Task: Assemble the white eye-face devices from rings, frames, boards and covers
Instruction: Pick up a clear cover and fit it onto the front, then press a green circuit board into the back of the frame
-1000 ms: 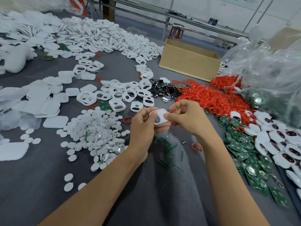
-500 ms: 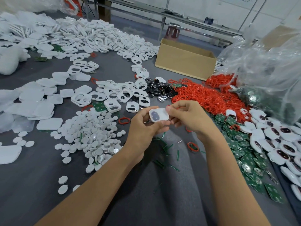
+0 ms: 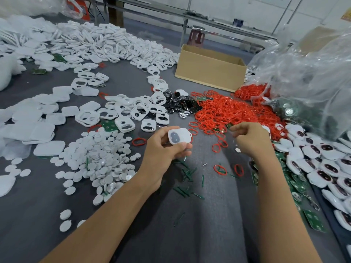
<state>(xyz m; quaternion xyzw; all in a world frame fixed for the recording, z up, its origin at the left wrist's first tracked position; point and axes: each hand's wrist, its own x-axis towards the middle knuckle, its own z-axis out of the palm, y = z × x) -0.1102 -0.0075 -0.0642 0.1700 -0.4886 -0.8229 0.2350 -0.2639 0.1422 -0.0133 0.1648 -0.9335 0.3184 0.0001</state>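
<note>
My left hand (image 3: 163, 149) grips a white eye-face frame (image 3: 178, 136) with a dark lens showing, held just above the grey table. My right hand (image 3: 252, 139) hovers to the right, fingers loosely curled and blurred, over the edge of the red ring pile (image 3: 226, 111); I cannot see anything in it. White frames (image 3: 125, 124) lie beyond my left hand. Green boards (image 3: 296, 185) and finished white devices (image 3: 322, 168) lie at the right. Black lenses (image 3: 180, 105) sit at the centre back.
A heap of white round discs (image 3: 98, 158) lies left of my left arm. White covers (image 3: 49, 147) spread further left. A cardboard box (image 3: 209, 69) stands at the back, a clear plastic bag (image 3: 307, 82) at the right. Green pins (image 3: 188, 175) are scattered between my arms.
My right hand has let go of the frame and moved right toward the red rings. My left hand keeps the frame, its lens side now facing up.
</note>
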